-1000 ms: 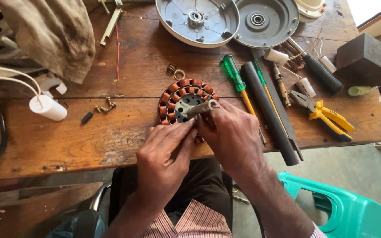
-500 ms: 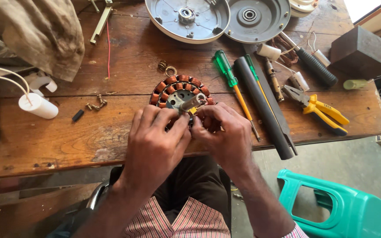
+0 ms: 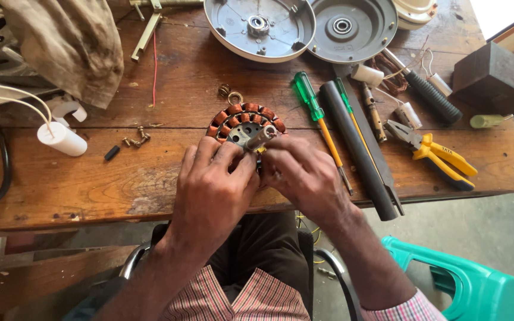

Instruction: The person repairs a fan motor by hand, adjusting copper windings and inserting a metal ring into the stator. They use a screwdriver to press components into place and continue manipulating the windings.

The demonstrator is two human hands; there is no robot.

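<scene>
A round motor stator [image 3: 239,119] with copper-coloured coils lies on the wooden workbench [image 3: 90,178]. A short metal shaft [image 3: 261,138] sticks up at a tilt from its centre. My left hand [image 3: 212,190] covers the stator's near edge, fingers curled onto it. My right hand [image 3: 301,175] presses against the left one and pinches something small beside the shaft; what it is stays hidden by my fingers.
Two grey round motor covers [image 3: 260,27] lie at the back. Green-handled screwdrivers [image 3: 319,125], a black tube [image 3: 358,151] and yellow-handled pliers [image 3: 438,153] sit to the right. Loose screws [image 3: 135,139] and a white capacitor [image 3: 62,138] are left. A teal plastic chair [image 3: 477,285] stands below right.
Both hands have drawn closer together over the stator's near edge. The view has shifted slightly, so the stator sits a little lower than half a second ago.
</scene>
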